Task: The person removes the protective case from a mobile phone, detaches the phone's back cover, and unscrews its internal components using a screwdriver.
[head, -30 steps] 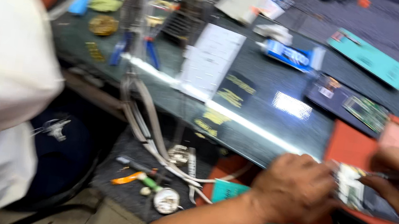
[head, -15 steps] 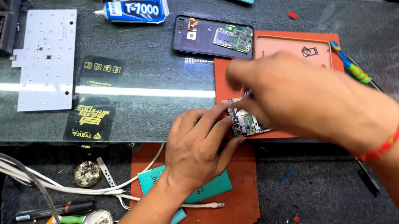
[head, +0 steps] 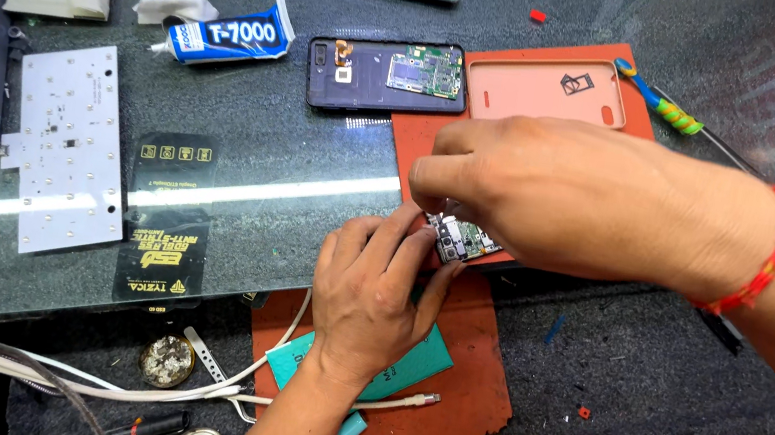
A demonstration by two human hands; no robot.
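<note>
Left hand [head: 374, 298]: palm down, fingers spread and pressed on the near edge of an opened phone [head: 461, 239], apparently pinning it so it does not slide

Right hand [head: 552, 198]: reaches in from the right and covers most of the phone; fingertips bunched and pointing down at the exposed board, as if pinching something small; what they grip, if anything, cannot be told

Phone: lies on the near part of a red mat [head: 413, 145], at the near edge of the glass top [head: 314, 167]; only a corner of circuitry shows between the hands. The mat probably serves as a soft, non-slip base

Second phone [head: 385, 74]: back removed, board exposed, far of the hands, beside a pink cover [head: 547, 89] lying on the same mat

Glue tube [head: 226, 33]: far left, cap toward a crumpled tissue [head: 167, 3]

White LED panel [head: 66, 147]: left, flat on the glass

Screwdriver [head: 655, 99]: far right, just off the mat, within reach

Lower shelf, near: second red mat [head: 469, 391], teal card [head: 407, 367], white cable [head: 243, 384]
</note>
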